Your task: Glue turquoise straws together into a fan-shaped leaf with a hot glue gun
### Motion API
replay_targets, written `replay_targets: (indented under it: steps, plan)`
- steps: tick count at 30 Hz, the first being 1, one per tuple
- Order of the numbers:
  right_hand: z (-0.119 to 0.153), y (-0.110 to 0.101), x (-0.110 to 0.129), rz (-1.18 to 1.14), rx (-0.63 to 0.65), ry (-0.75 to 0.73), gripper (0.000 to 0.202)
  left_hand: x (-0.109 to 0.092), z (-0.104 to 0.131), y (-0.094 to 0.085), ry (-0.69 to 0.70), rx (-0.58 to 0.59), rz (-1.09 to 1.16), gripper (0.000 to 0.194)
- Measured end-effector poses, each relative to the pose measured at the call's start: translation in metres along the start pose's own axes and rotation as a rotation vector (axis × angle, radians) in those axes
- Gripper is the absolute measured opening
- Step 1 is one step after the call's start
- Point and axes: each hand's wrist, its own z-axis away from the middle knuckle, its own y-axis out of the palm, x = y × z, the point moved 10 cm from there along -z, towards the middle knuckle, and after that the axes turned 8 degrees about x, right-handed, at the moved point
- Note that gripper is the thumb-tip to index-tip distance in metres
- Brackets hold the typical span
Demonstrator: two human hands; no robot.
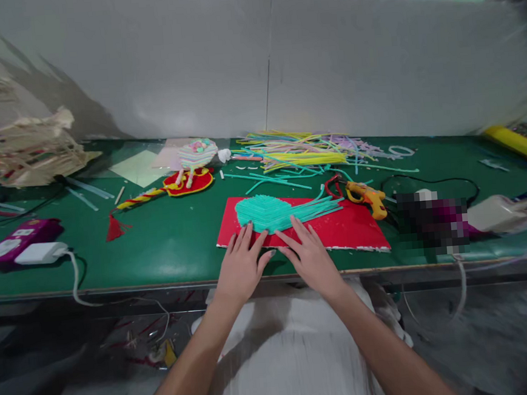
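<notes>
A turquoise leaf-shaped piece made of pipe cleaners point(264, 211) lies on a red board point(352, 230), its loose stems trailing to the right. My left hand point(242, 263) rests at the piece's lower left edge, fingers spread and fingertips touching it. Beside it, my right hand point(310, 254) lies with fingers stretched out, the tips on the lower edge near the stems. Neither hand holds anything. Past the board's upper right corner are red-handled pliers or scissors point(333, 186) and a yellow glue gun point(367, 198).
Many coloured pipe cleaners point(306, 154) are heaped at the back of the green table point(181, 259). To the left are a red-and-yellow fan-shaped craft point(189, 182), a striped ornament point(198, 154), a purple box point(23, 241) and a white charger point(42, 253) with its cable. A grey panel point(189, 63) stands behind.
</notes>
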Motion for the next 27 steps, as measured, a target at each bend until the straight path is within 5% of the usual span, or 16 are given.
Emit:
replay_targets:
  steps: [9, 27]
  plan:
    - [0.008, 0.002, 0.004, 0.111, -0.05, 0.061, 0.042, 0.004, 0.01, -0.002, -0.023, -0.099, -0.003, 0.046]
    - [0.004, 0.005, 0.004, 0.123, 0.013, 0.081, 0.042, 0.004, 0.007, -0.001, -0.033, -0.077, 0.012, 0.045]
